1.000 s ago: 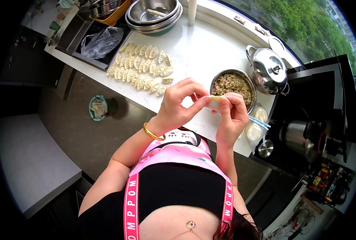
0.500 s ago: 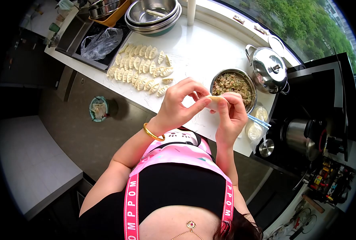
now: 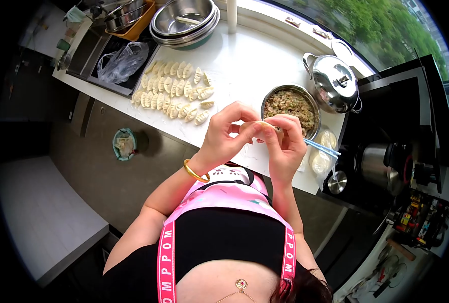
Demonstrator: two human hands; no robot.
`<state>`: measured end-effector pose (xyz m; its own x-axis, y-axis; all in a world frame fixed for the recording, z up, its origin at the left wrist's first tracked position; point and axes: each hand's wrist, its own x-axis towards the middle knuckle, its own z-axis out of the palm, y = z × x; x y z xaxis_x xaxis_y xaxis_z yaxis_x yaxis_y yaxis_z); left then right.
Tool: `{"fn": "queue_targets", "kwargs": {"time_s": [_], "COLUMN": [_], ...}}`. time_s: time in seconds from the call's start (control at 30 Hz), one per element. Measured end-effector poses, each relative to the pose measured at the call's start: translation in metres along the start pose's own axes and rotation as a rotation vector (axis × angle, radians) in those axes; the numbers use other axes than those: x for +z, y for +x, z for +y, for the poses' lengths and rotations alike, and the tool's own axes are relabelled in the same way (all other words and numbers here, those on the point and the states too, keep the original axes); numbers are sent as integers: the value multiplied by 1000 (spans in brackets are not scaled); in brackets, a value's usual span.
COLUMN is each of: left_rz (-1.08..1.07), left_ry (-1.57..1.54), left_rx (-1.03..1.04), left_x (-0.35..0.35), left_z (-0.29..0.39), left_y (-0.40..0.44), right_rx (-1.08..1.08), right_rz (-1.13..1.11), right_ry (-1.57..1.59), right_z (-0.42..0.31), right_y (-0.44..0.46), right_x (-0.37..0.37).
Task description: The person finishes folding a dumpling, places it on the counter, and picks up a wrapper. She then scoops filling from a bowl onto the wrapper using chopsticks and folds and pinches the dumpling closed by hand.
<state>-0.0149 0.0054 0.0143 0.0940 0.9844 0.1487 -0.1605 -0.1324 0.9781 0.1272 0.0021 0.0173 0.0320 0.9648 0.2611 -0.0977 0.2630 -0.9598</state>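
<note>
Nearest, beyond the pink apron (image 3: 227, 197), the left hand (image 3: 228, 134) and right hand (image 3: 286, 146) meet above the front edge of the desk (image 3: 242, 63), a pale dumpling (image 3: 264, 122) raised between their fingertips. It looks light, soft and easily torn, perhaps tacky where bare of flour; the doubled rim seems the place to take hold, with the pads and little pressure. Each grip is a narrow pinch, thumb against bent fingers, only the dough between; the fingers hide most of it. Just past the right hand lie blue chopsticks (image 3: 321, 147) and bagged pale rounds (image 3: 321, 160), then a steel bowl (image 3: 317, 116) of filling (image 3: 290, 107). Leftward stand rows of dumplings (image 3: 167, 84); farther off, a lidded pot (image 3: 338, 83) and stacked basins (image 3: 184, 38)
</note>
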Motion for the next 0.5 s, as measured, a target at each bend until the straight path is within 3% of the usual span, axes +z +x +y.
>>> {"fn": "queue_targets", "kwargs": {"time_s": [0.1,0.33,0.4,0.5], "left_rz": [-18,8,1,8], "left_ry": [-44,-141,-100,-10], "left_rx": [11,3,-8,-4], "left_x": [-2,1,3,5], "left_z": [-3,-6,-3,-2], "left_y": [1,1,0,-1], "right_rx": [-81,-30,-168,-208], "right_rz": [44,69,50,77], "right_ry": [-60,-71,-233,-348], "right_z": [5,4,4,0], "right_y": [0,-1,2,1], "right_x": [-3,-8,-8,-5]}}
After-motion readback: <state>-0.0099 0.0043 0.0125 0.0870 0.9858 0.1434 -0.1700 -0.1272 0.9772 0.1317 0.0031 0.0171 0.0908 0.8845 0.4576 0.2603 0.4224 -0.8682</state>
